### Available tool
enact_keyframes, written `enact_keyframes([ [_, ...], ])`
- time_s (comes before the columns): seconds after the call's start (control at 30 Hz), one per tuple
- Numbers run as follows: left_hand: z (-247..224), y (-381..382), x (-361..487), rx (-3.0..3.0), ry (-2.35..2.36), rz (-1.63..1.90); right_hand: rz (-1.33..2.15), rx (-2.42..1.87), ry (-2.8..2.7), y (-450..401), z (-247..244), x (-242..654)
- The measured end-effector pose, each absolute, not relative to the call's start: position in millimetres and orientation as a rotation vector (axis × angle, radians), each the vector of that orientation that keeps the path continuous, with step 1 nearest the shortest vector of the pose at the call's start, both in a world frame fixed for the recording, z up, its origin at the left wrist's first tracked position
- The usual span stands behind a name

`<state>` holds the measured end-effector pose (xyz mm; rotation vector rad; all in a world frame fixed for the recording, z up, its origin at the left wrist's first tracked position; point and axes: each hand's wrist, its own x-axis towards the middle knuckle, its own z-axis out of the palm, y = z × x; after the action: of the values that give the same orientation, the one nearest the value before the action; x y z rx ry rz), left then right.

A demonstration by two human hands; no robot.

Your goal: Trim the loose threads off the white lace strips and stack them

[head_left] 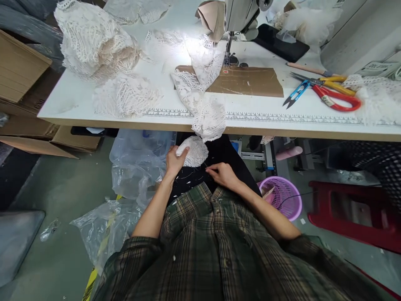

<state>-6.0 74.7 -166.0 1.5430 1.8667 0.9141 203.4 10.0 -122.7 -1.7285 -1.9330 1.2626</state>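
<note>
In the lap, below the table edge, my left hand (176,162) grips a rounded white lace piece (196,152), thumb on top. My right hand (224,174) is pinched closed just to the right of that piece, near its lower edge. Fine loose threads show by the fingertips, but whether they hold one is too small to tell. A longer stretch of white lace fabric (209,119) hangs over the table edge above my hands. It runs back up to the sewing machine (239,19), beside the needle and presser foot.
Heaps of white lace (97,42) lie on the table's left. Red-handled scissors (338,98) and blue thread snips (297,94) lie right, near a brown cardboard strip (247,81). Below are clear plastic bags (131,175), a purple basket (282,196) and a red stool (351,213).
</note>
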Motion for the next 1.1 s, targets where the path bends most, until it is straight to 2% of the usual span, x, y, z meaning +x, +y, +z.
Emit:
enact_keyframes([
  [0.13,-170.0,73.6,-8.5,1.507,1.867,0.982,1.525,-1.569,-1.4,2.6,-99.0,246.5],
  [0.23,-169.1,73.7,-7.4,1.487,1.877,1.038,1.591,-1.521,-1.27,-11.7,-79.4,300.8],
  [0.33,-161.6,68.2,-6.7,1.498,1.928,1.152,1.431,-1.773,-1.379,-24.4,-73.6,350.7],
  [0.43,-148.8,51.6,-8.1,1.871,1.796,1.175,1.023,-2.208,-1.514,-28.9,-75.6,378.2],
  [0.5,-140.6,36.8,-8.2,2.208,1.479,0.942,0.857,-2.243,-1.622,-26.6,-69.6,380.2],
  [0.57,-134.5,23.6,-6.4,2.428,1.328,0.699,0.958,-2.018,-1.818,-20.4,-52.9,369.4],
  [0.67,-126.2,12.5,-1.6,2.554,1.348,0.45,1.156,-1.524,-1.95,-5.7,-15.0,335.0],
  [0.77,-113.0,6.5,0.9,2.552,1.28,0.396,0.813,-1.24,-1.957,12.6,14.3,291.1],
  [0.87,-95.6,-2.1,-0.9,2.406,1.148,0.392,0.483,-1.068,-2.004,29.9,15.8,247.9],
  [1.0,-76.9,-10.4,-7.3,2.143,1.154,0.611,-0.031,-1.231,-2.067,45.6,-8.5,206.5],
  [1.1,-69.5,-7.2,-12.7,2.021,1.187,0.829,-0.119,-1.266,-2.0,49.7,-18.6,198.7],
])
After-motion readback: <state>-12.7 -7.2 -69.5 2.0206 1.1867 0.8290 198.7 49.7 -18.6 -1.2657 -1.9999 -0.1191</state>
